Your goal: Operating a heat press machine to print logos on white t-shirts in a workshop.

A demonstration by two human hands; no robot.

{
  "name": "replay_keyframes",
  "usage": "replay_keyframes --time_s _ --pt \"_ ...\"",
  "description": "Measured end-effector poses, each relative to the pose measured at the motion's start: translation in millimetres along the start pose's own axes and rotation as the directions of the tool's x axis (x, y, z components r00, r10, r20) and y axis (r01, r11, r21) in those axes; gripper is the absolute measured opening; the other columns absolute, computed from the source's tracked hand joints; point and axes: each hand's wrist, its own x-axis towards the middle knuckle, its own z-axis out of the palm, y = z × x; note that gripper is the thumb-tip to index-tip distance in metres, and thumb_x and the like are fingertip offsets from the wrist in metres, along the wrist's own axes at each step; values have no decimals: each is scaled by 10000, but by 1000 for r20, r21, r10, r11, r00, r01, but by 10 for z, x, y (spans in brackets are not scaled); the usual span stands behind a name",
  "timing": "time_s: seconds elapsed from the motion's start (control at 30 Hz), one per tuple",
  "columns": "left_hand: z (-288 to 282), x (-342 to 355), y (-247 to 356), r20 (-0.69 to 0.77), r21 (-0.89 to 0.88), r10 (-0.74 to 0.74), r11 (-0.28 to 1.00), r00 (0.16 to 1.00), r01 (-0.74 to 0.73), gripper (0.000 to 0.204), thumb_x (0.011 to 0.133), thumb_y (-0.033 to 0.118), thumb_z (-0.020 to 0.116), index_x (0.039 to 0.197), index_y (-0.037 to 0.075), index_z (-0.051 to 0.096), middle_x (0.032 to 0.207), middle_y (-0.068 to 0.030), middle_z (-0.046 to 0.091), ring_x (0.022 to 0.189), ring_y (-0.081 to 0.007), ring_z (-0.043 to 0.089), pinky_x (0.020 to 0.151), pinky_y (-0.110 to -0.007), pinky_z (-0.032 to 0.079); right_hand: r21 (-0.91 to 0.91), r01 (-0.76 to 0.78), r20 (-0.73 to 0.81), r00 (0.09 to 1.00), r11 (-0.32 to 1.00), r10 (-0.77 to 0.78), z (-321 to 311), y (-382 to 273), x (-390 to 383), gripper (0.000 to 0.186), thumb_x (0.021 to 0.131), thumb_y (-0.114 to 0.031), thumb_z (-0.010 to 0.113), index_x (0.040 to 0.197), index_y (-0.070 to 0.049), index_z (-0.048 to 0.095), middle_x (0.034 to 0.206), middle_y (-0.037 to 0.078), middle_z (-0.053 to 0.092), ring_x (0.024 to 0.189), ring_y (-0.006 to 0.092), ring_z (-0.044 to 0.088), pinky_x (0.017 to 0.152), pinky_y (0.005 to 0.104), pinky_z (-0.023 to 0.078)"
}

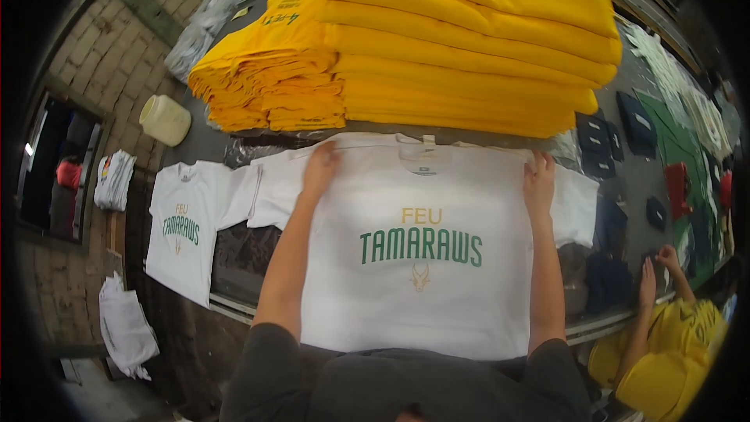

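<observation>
A white T-shirt [414, 305] with green and gold print is spread face up in front of me, its lower end toward my body. My left hand [320, 168] is closed at its left shoulder, the fingers slightly blurred. At the opposite shoulder, my right hand [539, 176] has its fingers curled on the fabric. More white sleeves show beyond both forearms, though how many shirts lie beneath is hidden. Farther left, another white T-shirt [183, 223] with the same print hangs partly past the table's front edge.
Tall stacks of folded yellow shirts [461, 55] stand just behind the white shirt. A pale plastic jar [165, 119] is at the table's left. Dark folded garments [598, 144] lie to the right. A person in yellow [672, 352] works at the lower right.
</observation>
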Motion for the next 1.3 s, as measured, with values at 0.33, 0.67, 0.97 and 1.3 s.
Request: replay_keyframes --time_s 0.33,0.67,0.97,1.3 --pt "619 241 -63 -288 244 -5 967 958 79 251 785 71 579 1031 21 568 1038 -237 560 975 -433 545 818 -494 459 -133 70 103 993 989 -56 473 380 2 123 852 -7 504 949 -21 578 965 188 570 921 388 556 787 432 464" --pt "577 -2005 937 120 301 150 936 981 -180 612 898 324 539 1441 151 314 1542 -120 180 1377 -299 282 1088 -527 247 -132 126 287 954 983 -84 563 732 118 270 895 -85 466 1126 33 540 1060 264 528 969 428 525 858 452 425" --pt "-588 -3327 496 87 559 -199 821 976 118 561 950 431 420 1461 245 287 1544 -60 198 1407 -274 218 1096 -582 170 -418 26 241 967 908 83 818 -270 -233 466 842 -157 519 1248 53 428 1183 245 535 1045 414 537 904 454 436" --pt "-1115 -3898 259 -18 443 -238 869 971 221 509 958 324 438 1402 84 366 1526 -159 185 1411 -315 182 1105 -560 153 210 437 725 530 875 -439 551 -3334 -2827 593 920 -316 510 1442 -103 326 1523 187 200 1400 382 181 1111 558 114"
